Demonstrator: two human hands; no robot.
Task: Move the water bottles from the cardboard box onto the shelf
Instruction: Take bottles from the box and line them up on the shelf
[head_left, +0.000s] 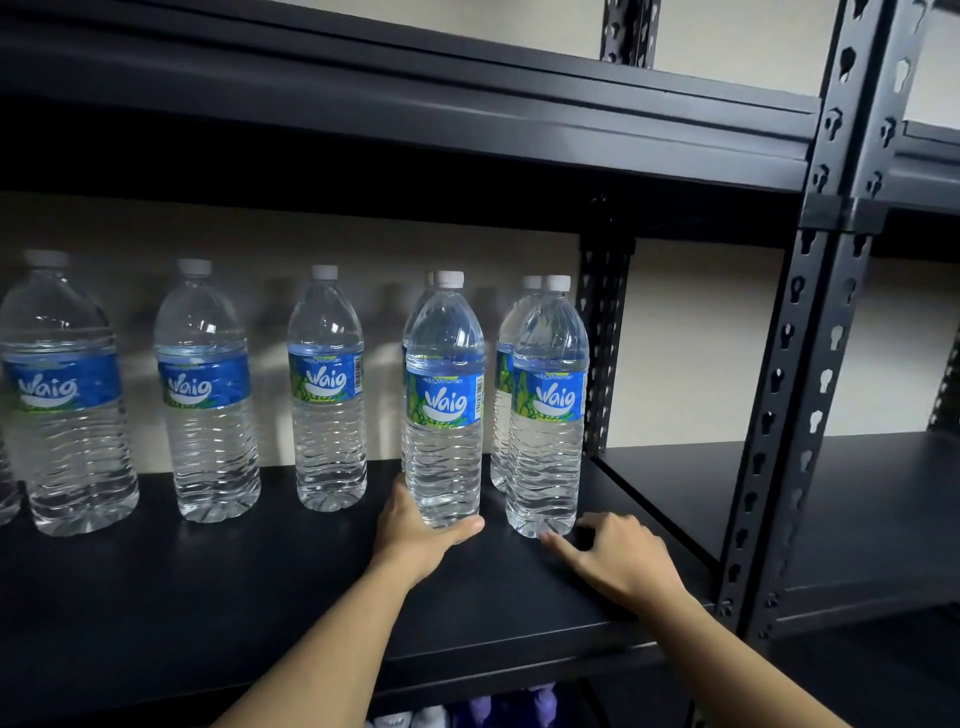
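The left hand (415, 535) grasps the base of a Waig water bottle (444, 405). It stands upright on the black shelf (260, 597) near the right edge, long axis vertical, cap up. The right hand (623, 561) is released, fingers relaxed, index fingertip just beside the neighbouring bottle (545, 415).

Shelf (260, 571), front row, left to right: 5 blue labels, each carrying the white brand word "Waig".
- Bottle 1 (62, 384), bottle 2 (205, 387): small print above the brand, too blurred to read.
- Bottle 3 (326, 382), bottle 4 (444, 402), bottle 5 (548, 400): "Air Minuman" above the brand.
- Bottles 3 and 4: barcode at the label's right edge, digits unreadable.
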